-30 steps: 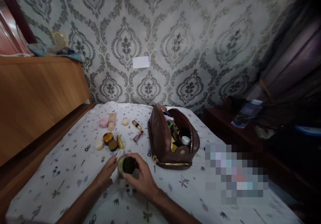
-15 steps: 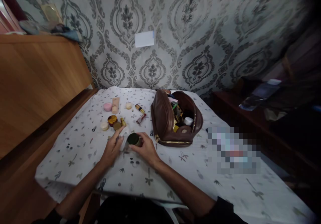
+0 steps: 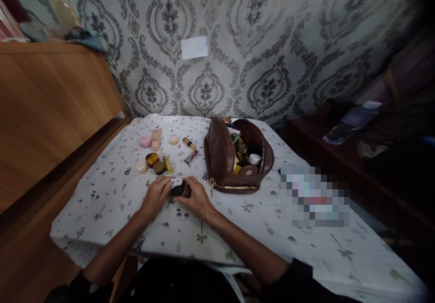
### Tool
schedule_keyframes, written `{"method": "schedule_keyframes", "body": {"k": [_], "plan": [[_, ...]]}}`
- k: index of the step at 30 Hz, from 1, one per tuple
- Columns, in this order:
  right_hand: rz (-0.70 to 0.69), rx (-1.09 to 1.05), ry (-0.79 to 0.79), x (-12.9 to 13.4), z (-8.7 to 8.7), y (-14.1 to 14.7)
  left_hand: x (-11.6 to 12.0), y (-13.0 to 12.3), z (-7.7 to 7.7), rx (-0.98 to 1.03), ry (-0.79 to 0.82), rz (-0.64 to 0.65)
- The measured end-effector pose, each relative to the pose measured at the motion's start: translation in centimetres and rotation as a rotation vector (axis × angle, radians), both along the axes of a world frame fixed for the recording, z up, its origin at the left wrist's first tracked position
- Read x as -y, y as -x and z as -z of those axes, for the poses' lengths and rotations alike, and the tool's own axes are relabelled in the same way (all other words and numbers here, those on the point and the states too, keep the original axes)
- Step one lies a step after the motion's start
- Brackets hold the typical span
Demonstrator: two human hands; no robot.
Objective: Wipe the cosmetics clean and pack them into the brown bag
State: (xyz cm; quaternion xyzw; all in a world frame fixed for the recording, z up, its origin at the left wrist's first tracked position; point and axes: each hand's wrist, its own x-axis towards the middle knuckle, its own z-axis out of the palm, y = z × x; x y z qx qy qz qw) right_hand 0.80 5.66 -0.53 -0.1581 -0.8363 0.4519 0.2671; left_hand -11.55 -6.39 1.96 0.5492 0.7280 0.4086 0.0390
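Observation:
My right hand (image 3: 197,199) is closed round a small dark-lidded jar (image 3: 178,191) just above the tablecloth. My left hand (image 3: 157,197) pinches a small white piece that looks like a folded wipe (image 3: 176,183), held against the far side of the jar's top. Just beyond my left hand stand a gold tube (image 3: 167,164), a gold-lidded jar (image 3: 158,168), an amber jar (image 3: 152,160) and a cream-lidded jar (image 3: 141,167). To the right of my hands sits an open brown cosmetic bag (image 3: 217,158) filled with small containers.
Farther back lie a pink jar (image 3: 145,142), a beige tube (image 3: 156,139), a small cream pot (image 3: 173,140), a black-and-gold tube (image 3: 189,143) and a reddish tube (image 3: 190,157). A pixelated item (image 3: 314,199) lies at right. A wooden cabinet (image 3: 57,113) borders the left.
My left hand has come in to the jar with the white piece, which now rests on the jar's far edge. My right hand keeps its hold. The view has tilted slightly down.

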Motion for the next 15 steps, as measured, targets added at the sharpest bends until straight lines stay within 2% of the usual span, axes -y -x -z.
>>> {"method": "schedule_keyframes", "body": {"k": [4,9,12,15], "plan": [[-0.028,-0.015,0.003,-0.1,0.2,0.0,-0.1,0.5,0.1,0.040,0.036,-0.058],[-0.069,0.007,0.162,0.4,-0.3,-0.4,-0.1,0.9,0.0,0.163,0.057,-0.048],[-0.109,0.022,0.095,0.8,-0.7,-0.8,-0.1,1.0,-0.5,0.215,0.070,-0.023],[-0.102,0.078,0.007,1.1,-0.9,-1.1,0.1,0.7,-1.3,0.122,0.099,0.005]]}}
